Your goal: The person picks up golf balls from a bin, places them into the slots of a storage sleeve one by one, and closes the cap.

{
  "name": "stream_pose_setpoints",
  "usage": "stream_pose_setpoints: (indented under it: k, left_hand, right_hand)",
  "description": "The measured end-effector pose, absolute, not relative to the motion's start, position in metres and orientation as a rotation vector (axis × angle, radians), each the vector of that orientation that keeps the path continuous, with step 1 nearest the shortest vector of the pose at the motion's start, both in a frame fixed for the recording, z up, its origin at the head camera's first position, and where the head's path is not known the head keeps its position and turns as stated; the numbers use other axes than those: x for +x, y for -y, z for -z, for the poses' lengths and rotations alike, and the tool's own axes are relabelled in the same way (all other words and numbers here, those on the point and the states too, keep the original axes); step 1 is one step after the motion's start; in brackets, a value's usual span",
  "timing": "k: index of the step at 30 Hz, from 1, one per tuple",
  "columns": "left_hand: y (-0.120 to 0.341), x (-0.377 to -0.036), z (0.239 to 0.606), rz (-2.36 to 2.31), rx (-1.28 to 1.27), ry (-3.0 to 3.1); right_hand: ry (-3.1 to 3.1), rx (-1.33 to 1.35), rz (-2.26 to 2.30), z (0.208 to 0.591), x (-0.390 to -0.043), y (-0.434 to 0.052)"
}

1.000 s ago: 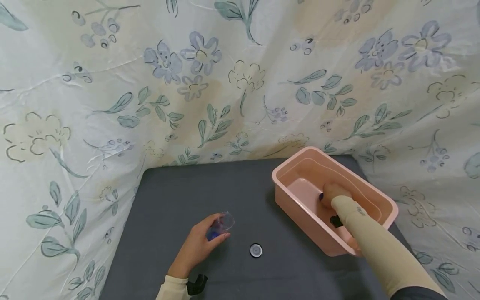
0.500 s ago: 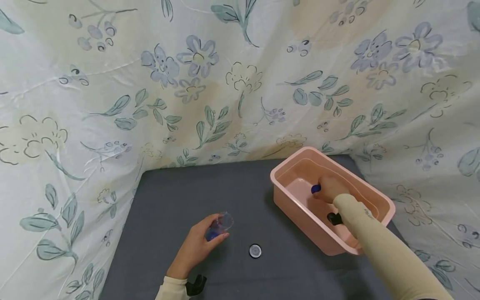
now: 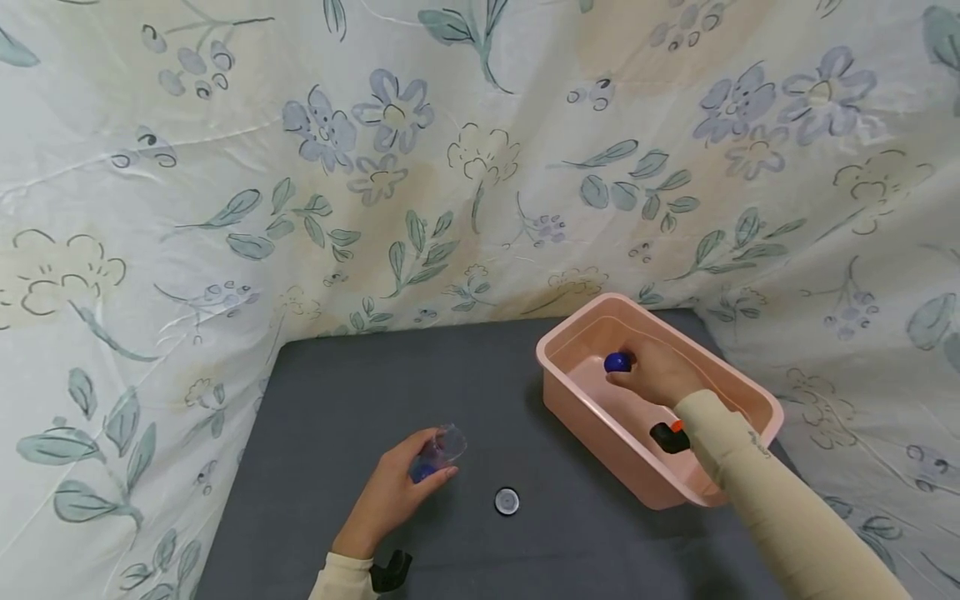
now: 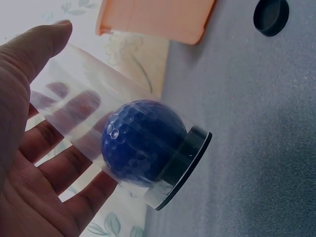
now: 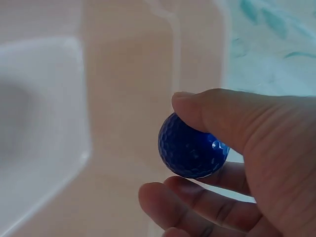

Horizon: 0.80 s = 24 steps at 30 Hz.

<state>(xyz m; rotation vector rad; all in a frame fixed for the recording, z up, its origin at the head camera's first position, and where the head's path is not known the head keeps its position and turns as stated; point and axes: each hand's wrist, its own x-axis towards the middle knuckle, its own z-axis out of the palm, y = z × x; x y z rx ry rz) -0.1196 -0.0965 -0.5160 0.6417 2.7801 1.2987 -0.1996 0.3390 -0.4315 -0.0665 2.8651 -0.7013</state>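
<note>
R hand (image 3: 663, 379) pinches dimpled blue ball (image 5: 190, 153), moved L over pink plastic tub (image 3: 600, 446).
Prob. secure; L hand (image 3: 393, 483) holds clear plastic tube (image 4: 106, 100).

Left hand (image 3: 393, 487) and right hand (image 3: 660, 371), each covering part of what it holds.
In the head view, the bottom edge cuts the beige right sleeve (image 3: 795, 500), which hides the lower right rim of the oblong pink plastic bin (image 3: 600, 429) and bears lettering too small to read; there the left hand masks the base of a clear plastic cylinder (image 4: 111, 96) and part of the dimpled blue ball inside it (image 4: 143, 140). The left wrist view crops the bin at the top. In the right wrist view the thumb overlaps another dimpled blue ball (image 5: 190, 150), and the bin is blurred.
</note>
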Motion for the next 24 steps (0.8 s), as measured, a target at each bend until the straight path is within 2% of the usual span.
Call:
stream_pose_setpoints:
  k: [7,11,18,24]
  left_hand:
    - [0.096,-0.12,0.516,-1.301,0.674,-2.788]
    - [0.095,-0.12,0.517,-1.3,0.713,-2.812]
    - [0.093,-0.122,0.518,-1.298,0.734,-2.827]
    - [0.093,-0.12,0.517,-1.307,0.709,-2.804]
  right_hand:
    - [-2.897,-0.086,0.765,0.404,-0.182,-0.316]
    - [-2.975,-0.204,0.787,0.395,-0.172,-0.304]
    - [-3.072,-0.514,0.888,0.392,-0.165,-0.279]
    - [-3.021,-0.505,0.937,0.398,-0.154,-0.25]
